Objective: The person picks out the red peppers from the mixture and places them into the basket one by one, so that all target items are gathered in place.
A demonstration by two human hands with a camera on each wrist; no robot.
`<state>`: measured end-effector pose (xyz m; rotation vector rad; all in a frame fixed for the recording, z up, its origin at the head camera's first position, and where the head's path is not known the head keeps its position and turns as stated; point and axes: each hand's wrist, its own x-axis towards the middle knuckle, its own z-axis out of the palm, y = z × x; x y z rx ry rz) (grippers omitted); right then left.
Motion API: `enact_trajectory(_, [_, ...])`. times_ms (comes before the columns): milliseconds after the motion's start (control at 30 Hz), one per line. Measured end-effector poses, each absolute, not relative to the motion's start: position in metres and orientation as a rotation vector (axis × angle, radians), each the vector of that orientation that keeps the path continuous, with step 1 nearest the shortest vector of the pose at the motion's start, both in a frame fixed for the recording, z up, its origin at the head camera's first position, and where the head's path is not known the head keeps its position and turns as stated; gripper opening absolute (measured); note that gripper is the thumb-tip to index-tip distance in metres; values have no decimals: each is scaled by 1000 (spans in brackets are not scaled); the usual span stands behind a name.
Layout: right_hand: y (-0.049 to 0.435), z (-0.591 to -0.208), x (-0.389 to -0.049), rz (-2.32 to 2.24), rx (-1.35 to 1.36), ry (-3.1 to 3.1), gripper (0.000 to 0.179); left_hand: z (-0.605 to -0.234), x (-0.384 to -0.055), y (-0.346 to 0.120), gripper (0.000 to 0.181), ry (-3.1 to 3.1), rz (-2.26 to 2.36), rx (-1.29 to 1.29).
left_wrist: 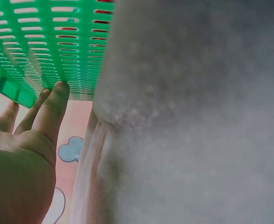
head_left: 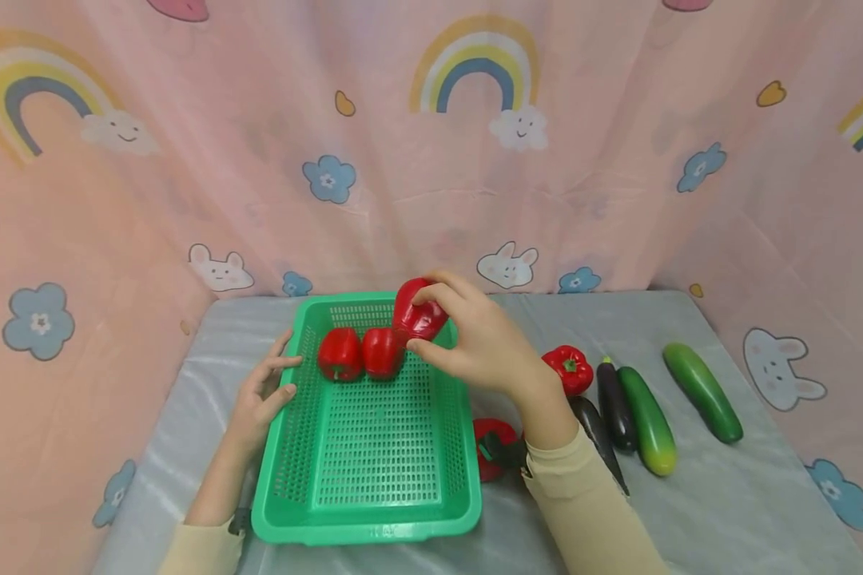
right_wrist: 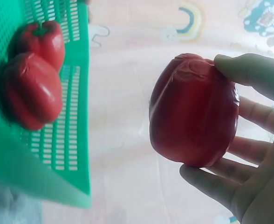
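In the head view my right hand grips a red bell pepper over the far right part of a green perforated basket. The right wrist view shows this bell pepper between the thumb and fingers. Two more red bell peppers lie side by side inside the basket near its far end, one on the left and one to its right. My left hand touches the basket's left side, its fingers extended; the left wrist view shows fingertips against the slotted wall.
Right of the basket lie a red bell pepper, another partly under my right wrist, a dark eggplant, a second dark eggplant, a green cucumber and another cucumber. A patterned pink curtain borders the grey table.
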<state>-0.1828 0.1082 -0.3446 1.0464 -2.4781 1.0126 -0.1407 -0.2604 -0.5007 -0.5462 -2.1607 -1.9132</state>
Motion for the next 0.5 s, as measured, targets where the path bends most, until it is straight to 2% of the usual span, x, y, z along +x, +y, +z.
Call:
enact_trajectory(267, [88,-343,-181,1002,1078,-2521,47,-502,-140,-259,36,-2157,-1912,-556])
enact_trajectory(500, [66,-344,-184,1021,1168,-2498,40,-500,-140,-259,36,-2154,-1926,-543])
